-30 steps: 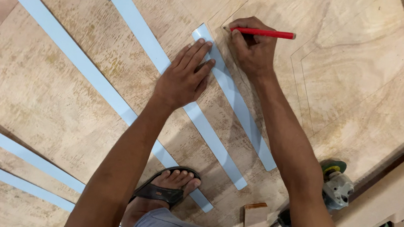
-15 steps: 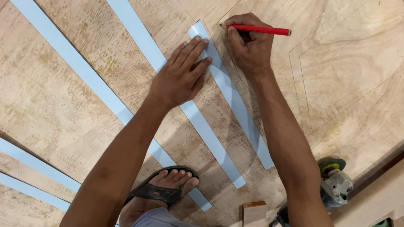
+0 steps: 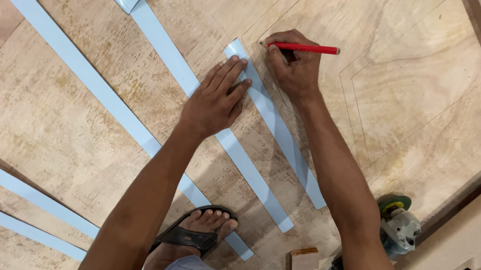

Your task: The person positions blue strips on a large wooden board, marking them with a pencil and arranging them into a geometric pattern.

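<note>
A large plywood sheet (image 3: 82,123) covers nearly the whole view and serves as the work surface; thin pencil lines are already drawn across its right half. Several long pale-blue strips lie on it at a slant, all roughly parallel: the longest strip (image 3: 87,86) runs from the top left down toward the foot, and a second strip (image 3: 160,39) lies beside it toward the right. The shortest strip (image 3: 276,124) lies furthest right and is the one being worked against. The person's foot in a dark sandal (image 3: 194,234) rests on the sheet at the bottom, and a small power tool with a green and yellow cap (image 3: 398,228) sits at the lower right, well apart from the hands. The left hand (image 3: 213,103) lies flat and spread, palm down, its fingertips pressing the upper part of the short strip while the heel of the hand crosses the neighbouring strip. The right hand (image 3: 292,64) is closed around a red pencil (image 3: 302,48), held nearly level, with the tip touching the plywood just beside the strip's upper right edge. For a clean line, the judgement is that downward pressure from the spread hand should stay close to the pencil tip so the strip cannot pivot, the pencil point should ride tight against the strip edge, and the stroke should run in one steady pass.
</note>
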